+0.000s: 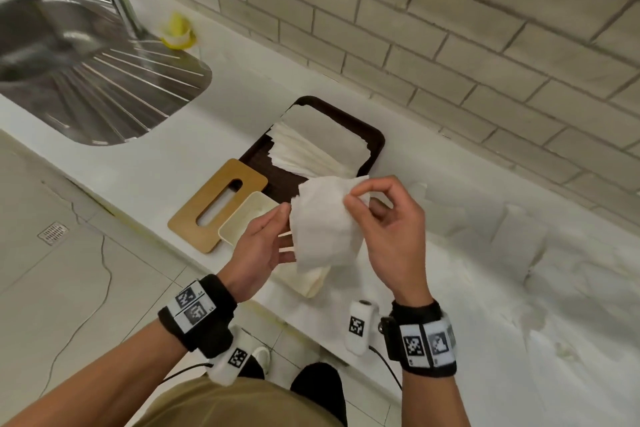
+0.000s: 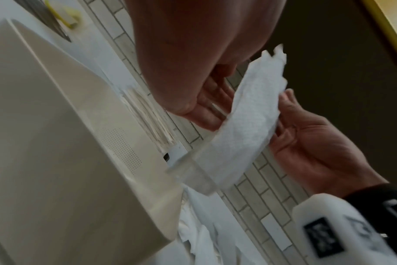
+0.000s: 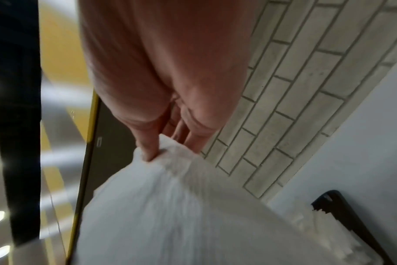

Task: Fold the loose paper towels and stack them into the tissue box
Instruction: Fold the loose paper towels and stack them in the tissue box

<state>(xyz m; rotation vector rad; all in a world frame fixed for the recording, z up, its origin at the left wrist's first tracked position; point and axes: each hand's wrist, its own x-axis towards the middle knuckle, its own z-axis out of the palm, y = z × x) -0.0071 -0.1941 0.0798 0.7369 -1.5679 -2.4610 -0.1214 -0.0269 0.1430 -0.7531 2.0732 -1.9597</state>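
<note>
A white paper towel (image 1: pixel 325 222) hangs in the air above the counter, between both hands. My right hand (image 1: pixel 349 196) pinches its top edge with thumb and forefinger; the right wrist view shows the right hand (image 3: pixel 156 148) and the towel (image 3: pixel 170 206) draping below. My left hand (image 1: pixel 285 232) lies with straight fingers against the towel's left side, the fingers (image 2: pixel 211 111) reaching its edge. The cream tissue box (image 1: pixel 242 222) stands open under the hands, and its wooden slotted lid (image 1: pixel 194 232) lies beside it. Several folded towels (image 1: pixel 318 146) are stacked on a dark tray (image 1: pixel 375 142).
Loose crumpled paper towels (image 1: pixel 519 236) cover the counter to the right. A steel sink (image 1: pixel 69 80) with a faucet (image 1: pixel 117 0) and a yellow item (image 1: pixel 176 31) lies at the far left. A brick-tiled wall (image 1: pixel 450 28) runs behind; the counter's front edge is close to my body.
</note>
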